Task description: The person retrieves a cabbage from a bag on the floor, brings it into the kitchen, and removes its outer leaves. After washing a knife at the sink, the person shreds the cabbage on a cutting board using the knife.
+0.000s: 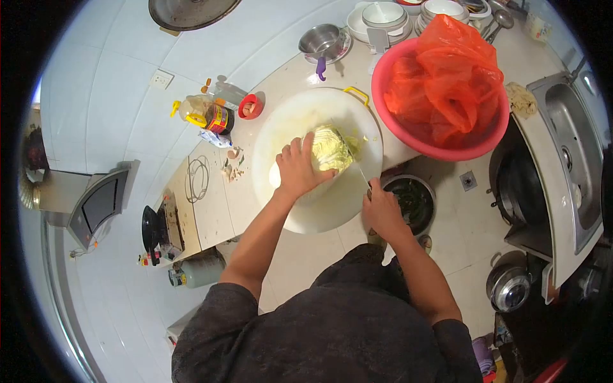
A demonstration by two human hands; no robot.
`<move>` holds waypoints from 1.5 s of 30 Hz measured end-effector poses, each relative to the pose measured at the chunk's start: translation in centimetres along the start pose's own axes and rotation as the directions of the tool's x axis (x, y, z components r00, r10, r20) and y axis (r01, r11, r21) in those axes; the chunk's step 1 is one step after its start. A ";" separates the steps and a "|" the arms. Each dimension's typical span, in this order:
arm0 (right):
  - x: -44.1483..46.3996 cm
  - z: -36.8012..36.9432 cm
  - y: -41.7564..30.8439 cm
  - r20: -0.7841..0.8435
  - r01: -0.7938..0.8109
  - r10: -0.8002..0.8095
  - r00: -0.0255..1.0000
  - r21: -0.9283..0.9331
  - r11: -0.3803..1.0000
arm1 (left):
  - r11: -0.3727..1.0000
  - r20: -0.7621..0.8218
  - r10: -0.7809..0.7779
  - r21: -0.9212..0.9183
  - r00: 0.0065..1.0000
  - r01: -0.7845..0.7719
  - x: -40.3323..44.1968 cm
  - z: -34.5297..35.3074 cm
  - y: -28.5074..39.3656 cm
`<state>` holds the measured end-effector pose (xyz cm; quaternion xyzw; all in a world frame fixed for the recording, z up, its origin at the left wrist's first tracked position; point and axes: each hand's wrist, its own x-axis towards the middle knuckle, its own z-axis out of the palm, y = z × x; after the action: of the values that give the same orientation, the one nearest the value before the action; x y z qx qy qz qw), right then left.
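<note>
A pale green and yellow cabbage [331, 148], looking like a napa cabbage with its cut layers showing, lies on a round white cutting board [300, 214]. My left hand [299, 167] rests on its left side, fingers curved over it and thumb stretched along the near side. In my right hand [382, 205] is the handle of a kitchen knife [361, 170]. Its blade stands along the cabbage's right end. Small cut shreds of cabbage [357, 144] lie just beyond the blade. The near part of the cabbage is hidden under my left hand.
A pink basin [440, 153] with a red plastic bag [453, 83] stands right of the board. Behind are a small saucepan [321, 41] and bowls [383, 14]. To the left sit bottles [214, 117] and a red cup [250, 106]. A pot with greens [412, 201] is below the counter.
</note>
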<state>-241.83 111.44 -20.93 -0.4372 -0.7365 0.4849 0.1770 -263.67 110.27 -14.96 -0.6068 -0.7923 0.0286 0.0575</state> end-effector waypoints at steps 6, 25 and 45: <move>-1.8 -3.3 -3.4 0.042 0.000 0.000 0.999 -0.006 1.000 | 0.985 0.243 -0.044 -0.153 0.969 0.083 2.9 -0.7 -2.5; 7.9 1.3 -2.7 0.086 -0.073 0.075 0.993 -0.023 0.997 | 0.900 0.571 0.082 -0.395 0.817 0.186 8.3 -1.4 -6.3; 4.2 -3.4 -4.7 0.091 -0.126 0.117 0.989 0.104 0.987 | 0.635 0.712 0.339 -0.655 0.614 0.409 12.3 1.2 -12.3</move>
<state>-244.09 116.09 -15.93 -0.4500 -0.6876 0.5523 0.1397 -278.81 118.94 -14.04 -0.4744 -0.6773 -0.0504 -0.5601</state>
